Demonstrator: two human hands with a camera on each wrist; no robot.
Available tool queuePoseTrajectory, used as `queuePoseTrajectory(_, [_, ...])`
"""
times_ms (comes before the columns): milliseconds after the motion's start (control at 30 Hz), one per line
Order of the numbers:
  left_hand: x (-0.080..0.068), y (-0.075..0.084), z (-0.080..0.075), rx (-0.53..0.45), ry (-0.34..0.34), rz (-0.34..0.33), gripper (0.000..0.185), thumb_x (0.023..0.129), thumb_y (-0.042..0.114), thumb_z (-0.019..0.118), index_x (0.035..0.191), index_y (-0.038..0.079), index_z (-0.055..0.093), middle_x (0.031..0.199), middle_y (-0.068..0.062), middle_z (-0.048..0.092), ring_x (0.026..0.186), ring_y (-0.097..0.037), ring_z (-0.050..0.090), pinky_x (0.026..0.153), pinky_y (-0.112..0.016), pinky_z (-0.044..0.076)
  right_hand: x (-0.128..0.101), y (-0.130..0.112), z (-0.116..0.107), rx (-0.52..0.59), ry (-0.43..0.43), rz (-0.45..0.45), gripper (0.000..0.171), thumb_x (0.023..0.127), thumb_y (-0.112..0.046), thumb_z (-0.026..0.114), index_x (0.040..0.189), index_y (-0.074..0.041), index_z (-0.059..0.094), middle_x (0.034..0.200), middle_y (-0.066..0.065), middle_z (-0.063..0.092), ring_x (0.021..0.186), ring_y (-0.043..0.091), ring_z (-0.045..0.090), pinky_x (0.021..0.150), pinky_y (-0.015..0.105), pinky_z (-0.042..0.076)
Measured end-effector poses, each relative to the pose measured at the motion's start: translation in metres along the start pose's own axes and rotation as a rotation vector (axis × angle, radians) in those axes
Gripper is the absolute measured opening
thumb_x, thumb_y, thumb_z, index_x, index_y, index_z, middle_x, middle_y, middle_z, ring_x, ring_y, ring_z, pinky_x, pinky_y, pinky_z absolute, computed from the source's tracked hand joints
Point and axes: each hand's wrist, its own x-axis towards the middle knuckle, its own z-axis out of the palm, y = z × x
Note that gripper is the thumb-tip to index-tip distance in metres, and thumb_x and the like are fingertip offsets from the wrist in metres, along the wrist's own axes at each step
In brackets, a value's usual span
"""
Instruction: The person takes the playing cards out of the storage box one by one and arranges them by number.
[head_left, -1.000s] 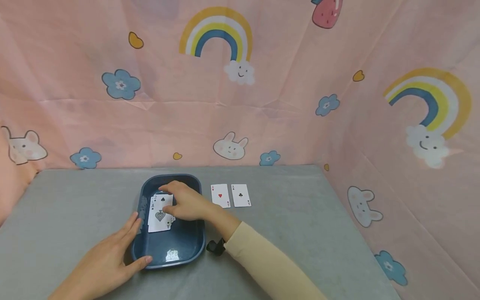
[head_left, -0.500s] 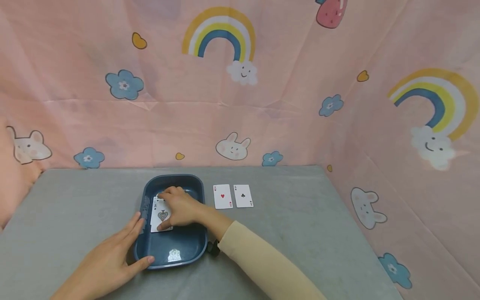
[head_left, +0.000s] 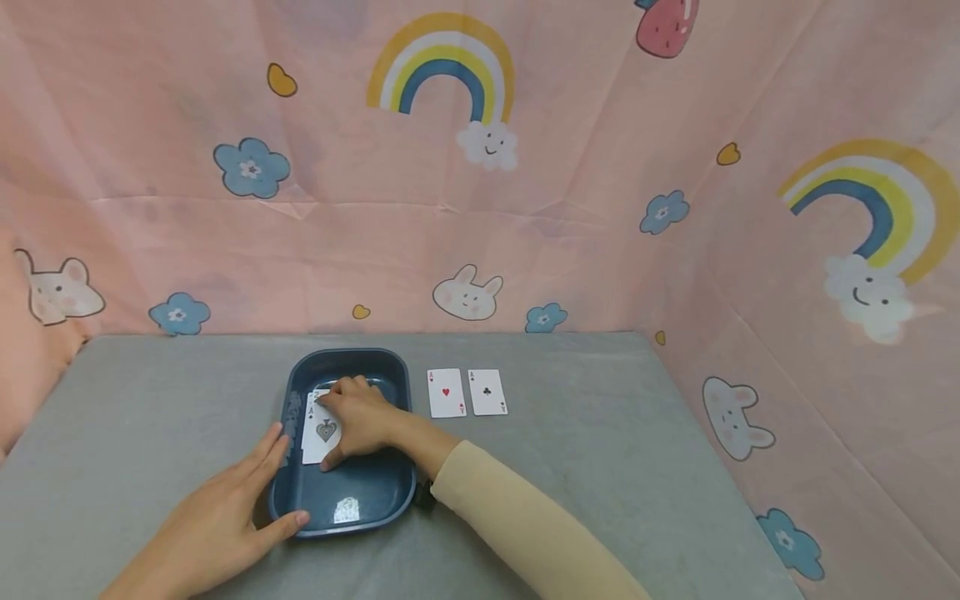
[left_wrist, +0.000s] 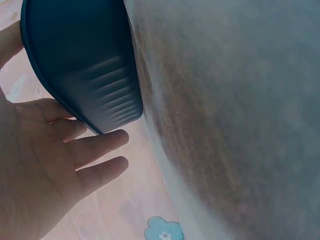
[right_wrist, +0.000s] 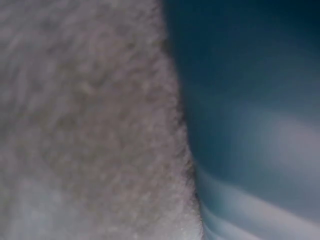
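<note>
— Two hands are seen nearest the camera. How are they placed?

— The left hand (head_left: pixel 217 521) is laid against the near-left corner of the blue tray (head_left: pixel 375 492), fingers straight along the wall and thumb at the near rim; nothing is gripped. The same is shown in the left wrist view, where the left hand (left_wrist: pixel 35 165) is spread beside the tray's ribbed outer wall (left_wrist: pixel 95 75).

— And the right hand?

— The right hand (head_left: pixel 360 419) is set inside the tray, fingers curled over a small stack of playing cards (head_left: pixel 321 433), with the thumb at the stack's near edge. The cards appear to be pinched, though the contact is partly hidden.

— How are the cards aligned?

— An ace of spades is shown face up on top. The long axis is run near to far, tilted slightly rightward, against the tray's left wall.

— What is found beyond?

— Right of the tray, on the grey table (head_left: pixel 600 433), an ace of hearts (head_left: pixel 446 392) and an ace of clubs (head_left: pixel 487 392) are laid side by side, lengthwise away. A pink patterned cloth (head_left: pixel 570 167) is hung behind. Only blurred tray and table are given by the right wrist view.
</note>
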Motion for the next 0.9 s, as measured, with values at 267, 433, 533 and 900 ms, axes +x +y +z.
queuePoseTrajectory(267, [0.0000,0.0002,-0.0008,0.000,-0.001,0.003,0.108,0.089,0.076,0.064,0.158,-0.004,0.041,0.166,-0.023,0.033,0.133,-0.047,0.056,0.097,-0.064,0.051,0.0008,-0.0009,0.0012,-0.002,0.013,0.007,0.094,0.073,-0.053,0.094,0.151,-0.016,0.057,0.146,0.001,0.056,0.121,0.011,0.048,0.102,0.026,0.040])
queuePoseTrajectory(433, [-0.0002,0.0003,-0.0010,-0.002,0.004,0.006,0.107,0.089,0.075,0.065,0.157,-0.005,0.041,0.166,-0.023,0.033,0.133,-0.047,0.056,0.098,-0.064,0.051,0.0008,-0.0016,0.0010,-0.007,0.019,0.002,0.094,0.073,-0.052,0.094,0.151,-0.016,0.056,0.146,0.001,0.056,0.122,0.012,0.048,0.101,0.026,0.041])
queuePoseTrajectory(533, [0.0000,0.0009,-0.0011,-0.001,0.002,0.002,0.108,0.089,0.076,0.065,0.157,-0.005,0.041,0.166,-0.024,0.034,0.133,-0.047,0.056,0.098,-0.064,0.051,-0.0003,-0.0020,0.0004,-0.016,0.022,-0.010,0.094,0.074,-0.052,0.093,0.151,-0.015,0.056,0.145,0.001,0.056,0.122,0.012,0.048,0.099,0.025,0.041])
queuePoseTrajectory(900, [0.0004,0.0010,-0.0007,-0.003,0.000,-0.007,0.110,0.088,0.077,0.065,0.158,-0.004,0.041,0.166,-0.024,0.034,0.134,-0.047,0.055,0.097,-0.064,0.051,-0.0054,0.0003,-0.0081,-0.021,0.026,-0.039,0.093,0.077,-0.056,0.088,0.153,-0.014,0.054,0.140,0.003,0.057,0.114,0.012,0.048,0.093,0.024,0.043])
